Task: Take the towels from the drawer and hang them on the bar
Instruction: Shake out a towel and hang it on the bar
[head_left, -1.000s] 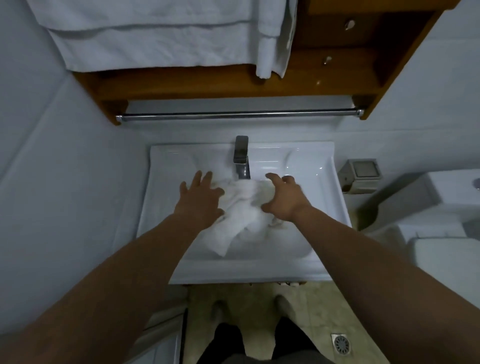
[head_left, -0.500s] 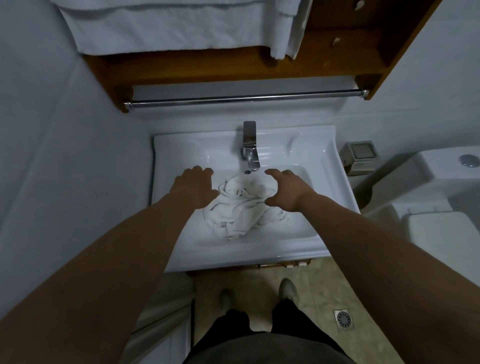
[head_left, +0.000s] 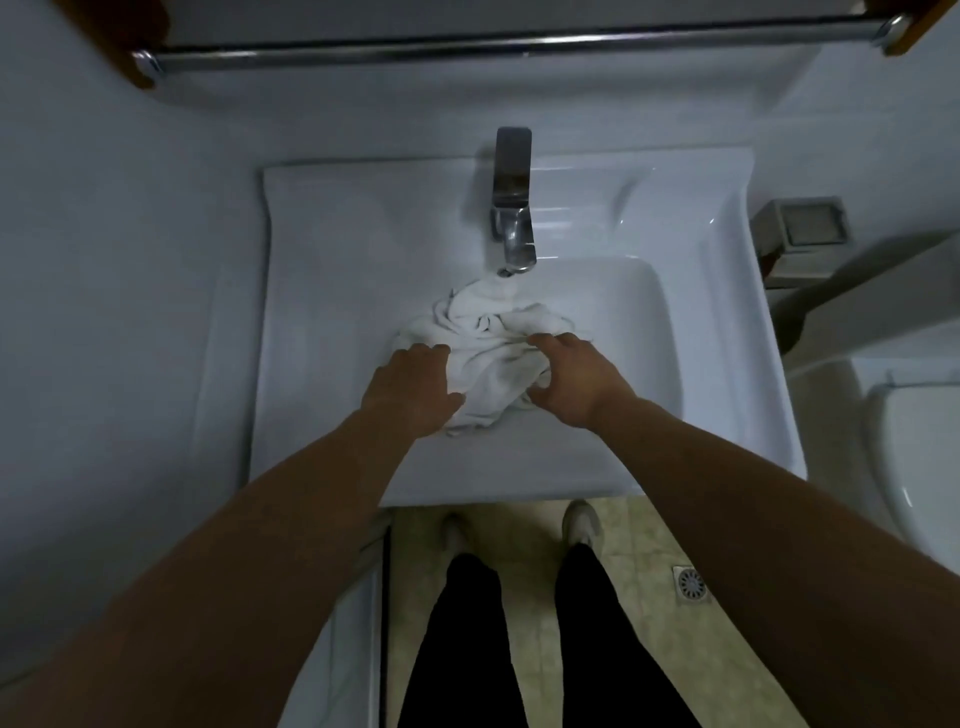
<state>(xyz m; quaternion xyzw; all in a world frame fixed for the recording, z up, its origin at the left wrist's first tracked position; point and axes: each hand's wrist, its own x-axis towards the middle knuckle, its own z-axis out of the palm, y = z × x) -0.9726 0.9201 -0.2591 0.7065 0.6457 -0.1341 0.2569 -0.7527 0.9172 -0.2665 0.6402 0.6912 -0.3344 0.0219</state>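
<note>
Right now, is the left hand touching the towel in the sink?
Touching. The head view shows the left hand pressed onto the crumpled white towel, its fingers overlapping the cloth.

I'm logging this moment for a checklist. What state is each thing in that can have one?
towel: crumpled in the basin, under the spout
left hand: pressed on the towel
right hand: gripping the towel
faucet: flow cannot be told
bar: bare where visible
sink: holds the towel

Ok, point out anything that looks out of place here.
The white towel lies crumpled in the sink basin under the faucet, both hands pressed on it, while the bar above hangs bare. Nothing looks spilled or damaged.
</note>
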